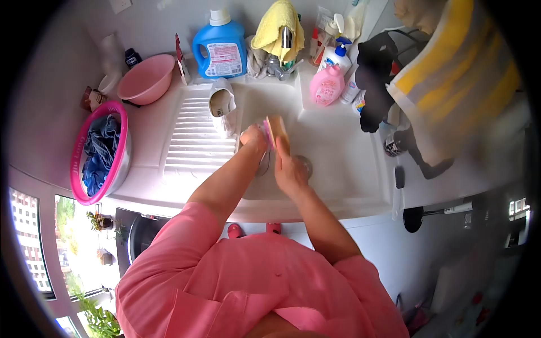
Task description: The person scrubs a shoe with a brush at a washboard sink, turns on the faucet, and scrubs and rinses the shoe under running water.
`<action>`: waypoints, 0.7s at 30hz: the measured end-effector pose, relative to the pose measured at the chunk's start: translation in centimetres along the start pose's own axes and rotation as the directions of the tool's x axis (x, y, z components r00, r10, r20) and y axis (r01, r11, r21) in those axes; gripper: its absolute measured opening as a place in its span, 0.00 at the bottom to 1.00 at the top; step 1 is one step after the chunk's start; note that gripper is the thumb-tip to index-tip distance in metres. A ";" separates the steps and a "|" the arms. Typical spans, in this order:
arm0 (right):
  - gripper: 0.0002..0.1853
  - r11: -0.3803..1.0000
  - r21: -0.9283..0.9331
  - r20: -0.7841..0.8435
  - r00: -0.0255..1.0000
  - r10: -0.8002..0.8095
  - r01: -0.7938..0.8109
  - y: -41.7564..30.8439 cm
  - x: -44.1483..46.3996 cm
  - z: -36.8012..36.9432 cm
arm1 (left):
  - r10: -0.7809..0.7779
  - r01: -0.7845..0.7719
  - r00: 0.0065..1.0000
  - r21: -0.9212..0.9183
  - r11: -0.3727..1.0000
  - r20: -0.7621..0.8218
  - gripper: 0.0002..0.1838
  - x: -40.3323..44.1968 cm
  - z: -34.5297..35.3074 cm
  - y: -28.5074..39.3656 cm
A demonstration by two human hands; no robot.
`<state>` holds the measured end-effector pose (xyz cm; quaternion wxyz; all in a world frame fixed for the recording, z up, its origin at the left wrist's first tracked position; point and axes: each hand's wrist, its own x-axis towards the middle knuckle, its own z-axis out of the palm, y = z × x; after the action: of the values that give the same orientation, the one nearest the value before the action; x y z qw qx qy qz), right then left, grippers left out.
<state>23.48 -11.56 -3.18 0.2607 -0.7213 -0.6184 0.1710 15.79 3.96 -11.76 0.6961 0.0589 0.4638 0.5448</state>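
My right hand (291,173) grips a wooden scrubbing brush (277,128) with pink-purple bristles that face left, over the white sink (338,163). Close against the bristle side, my left hand (253,137) is closed with its fingers curled. Whatever it holds is mostly hidden behind the hand and forearm; only a thin dark edge shows below it. A white shoe (224,115) lies on the ribbed washboard (189,129) just left of my hands, its opening toward me.
A pink-rimmed basket (74,163) of jeans and a pink basin (143,84) stand at left. Behind are a blue detergent bottle (224,53), a faucet under a yellow cloth (276,28), and a pink bottle (327,85). A striped towel (456,84) hangs at right.
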 end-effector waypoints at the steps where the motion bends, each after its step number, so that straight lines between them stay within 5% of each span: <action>1: 0.24 0.998 0.053 0.060 0.997 0.039 -0.042 -0.1 -0.6 -0.5 | 0.024 -0.025 0.999 0.042 0.999 0.035 0.07 -0.6 0.1 -0.2; 5: 0.24 0.982 0.041 0.093 0.979 0.180 -0.184 -1.0 2.8 -4.0 | 0.099 -0.177 0.971 0.382 0.907 0.216 0.07 -5.1 1.3 -0.9; 8: 0.23 0.964 0.201 0.032 0.985 0.171 -0.174 0.0 2.9 -3.7 | 0.107 -0.212 0.955 0.386 0.898 0.275 0.07 -5.3 2.1 0.8; 12: 0.24 0.981 0.169 -0.001 0.995 0.099 -0.097 0.4 -0.5 -3.2 | 0.150 -0.262 0.926 0.304 0.916 0.346 0.06 -4.1 1.7 2.1; 13: 0.24 0.982 0.165 -0.003 0.996 0.091 -0.089 0.4 -0.1 -3.6 | 0.374 -0.665 0.704 0.375 0.646 0.603 0.06 -4.4 0.9 2.0; 15: 0.24 0.937 0.208 0.190 0.951 0.244 -0.282 1.0 1.1 -5.0 | 0.439 -0.928 0.367 0.288 0.237 0.820 0.07 -5.1 -0.1 2.3; 17: 0.24 0.952 0.164 0.222 0.950 0.221 -0.260 3.4 3.2 -3.8 | 0.089 -0.840 0.528 0.504 0.199 0.845 0.09 -7.8 0.1 4.4; 21: 0.28 0.984 -0.142 0.144 0.982 0.124 -0.103 1.6 6.3 -5.9 | 0.014 -0.741 0.597 0.545 0.393 0.802 0.10 -6.9 -0.9 4.6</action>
<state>29.19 -6.45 1.10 0.1536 -0.7562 -0.6044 0.1981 12.09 -0.24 -5.56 0.5260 0.7043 0.3404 0.3338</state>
